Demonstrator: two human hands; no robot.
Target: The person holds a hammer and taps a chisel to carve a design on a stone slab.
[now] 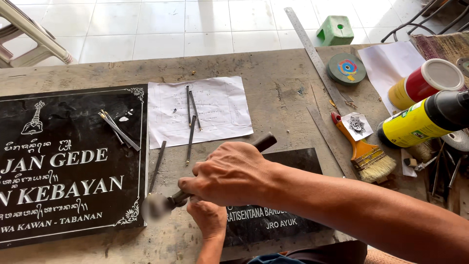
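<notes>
While its blurred head point(155, 205) hangs over the surface point(273, 88) beside the large black plaque point(63, 161), the hammer point(264, 142) is judged stiff and head-heavy, best gripped mid-handle. The right hand point(229, 173) is clamped around that handle; the left hand point(207, 217) is curled on the small dark slab point(288, 161), its contents hidden.

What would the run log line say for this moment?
right hand: grips hammer, head blurred | left hand: below it, grip unclear | under hands: small black plaque | left: large black plaque
</notes>
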